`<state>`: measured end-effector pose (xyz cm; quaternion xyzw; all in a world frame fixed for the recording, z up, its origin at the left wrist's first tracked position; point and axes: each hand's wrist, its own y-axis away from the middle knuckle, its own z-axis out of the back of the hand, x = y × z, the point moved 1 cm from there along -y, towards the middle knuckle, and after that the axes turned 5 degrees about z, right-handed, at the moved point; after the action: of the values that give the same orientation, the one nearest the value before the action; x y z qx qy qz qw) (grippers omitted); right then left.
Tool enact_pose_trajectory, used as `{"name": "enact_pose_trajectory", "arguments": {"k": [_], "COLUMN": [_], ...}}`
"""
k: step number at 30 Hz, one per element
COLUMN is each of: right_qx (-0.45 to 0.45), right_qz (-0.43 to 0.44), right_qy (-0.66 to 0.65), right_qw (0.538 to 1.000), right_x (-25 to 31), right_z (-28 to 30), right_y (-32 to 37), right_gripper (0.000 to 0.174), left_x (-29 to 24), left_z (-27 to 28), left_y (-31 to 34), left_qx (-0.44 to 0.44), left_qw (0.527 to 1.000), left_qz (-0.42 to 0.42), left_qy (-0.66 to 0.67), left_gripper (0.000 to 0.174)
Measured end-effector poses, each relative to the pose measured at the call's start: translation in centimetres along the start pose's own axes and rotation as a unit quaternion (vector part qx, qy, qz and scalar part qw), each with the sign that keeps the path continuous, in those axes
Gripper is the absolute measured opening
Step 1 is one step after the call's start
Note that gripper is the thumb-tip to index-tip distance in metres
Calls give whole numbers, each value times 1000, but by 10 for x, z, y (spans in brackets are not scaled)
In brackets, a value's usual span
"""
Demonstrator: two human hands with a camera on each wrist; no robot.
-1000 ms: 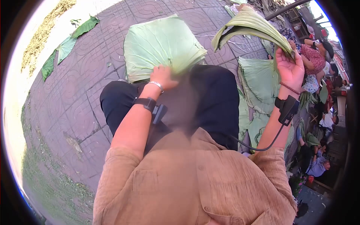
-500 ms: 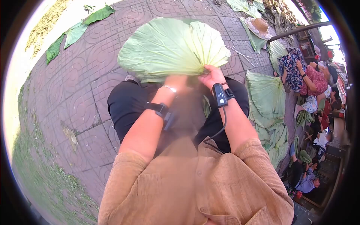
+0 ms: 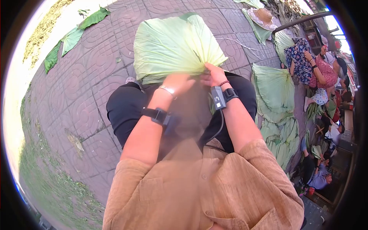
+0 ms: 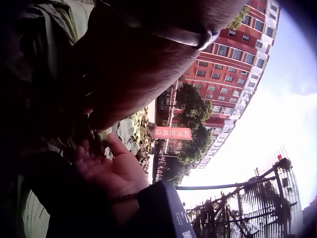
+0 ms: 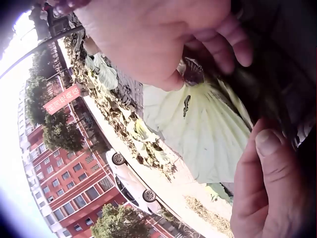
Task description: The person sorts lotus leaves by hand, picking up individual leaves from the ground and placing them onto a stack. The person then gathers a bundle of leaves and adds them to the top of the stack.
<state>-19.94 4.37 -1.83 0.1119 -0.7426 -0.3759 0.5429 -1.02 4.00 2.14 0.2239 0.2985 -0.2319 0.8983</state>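
Note:
In the head view, a broad pale-green leaf (image 3: pixel 172 46) is spread in front of the knees, its ribs meeting near the hands. At this meeting point, my right hand (image 3: pixel 215 75) pinches the leaf base with its thumb side. The left hand (image 3: pixel 177 84), slightly blurred, is at the near edge. The right wrist view shows the left hand (image 5: pixel 272 183) with thumb and forefinger on the edge of the leaf (image 5: pixel 203 134), while the right hand (image 5: pixel 158 39) has its other fingers bent loosely. Both hands are dark in the left wrist view, hiding their contact there.
More flat leaves (image 3: pixel 273 92) lie on the paving to the right. Beyond them are a straw hat (image 3: pixel 263 16), a curved dark pole (image 3: pixel 303 26) and seated people (image 3: pixel 322 73). Several green leaves (image 3: pixel 73 40) rest at the upper left, and a white cord (image 3: pixel 245 46) lies beyond the leaf.
My right hand has come in from the far right with a folded leaf, now opened out over the leaves in front. The left hand has shifted right and come off the top of those leaves.

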Motion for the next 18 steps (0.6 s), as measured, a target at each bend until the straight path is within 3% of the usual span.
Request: {"name": "enact_pose_trajectory", "arguments": {"k": [6,12,15,18], "right_qx": [19,1,-13,-28], "right_qz": [1,13,22,10], "right_qy": [-14,3,10,10], "right_qw": [1000,1000,1000,1000], "right_x": [-7,-10,-7,-7], "right_z": [5,6,2,0], "right_y": [-1,-8,-2,-4], "right_gripper": [37,36,36,37], "left_x": [1,4,5,0], "left_z": [6,-6,-11,-11], "left_y": [-7,-17,-18,-14], "left_qx": [-130,-180,-156,-81], "left_qw": [988,983,987,996], "left_qz": [74,-1,-41,-18], "left_qy": [46,23,-5,-40], "left_gripper": [21,21,28,39]}}
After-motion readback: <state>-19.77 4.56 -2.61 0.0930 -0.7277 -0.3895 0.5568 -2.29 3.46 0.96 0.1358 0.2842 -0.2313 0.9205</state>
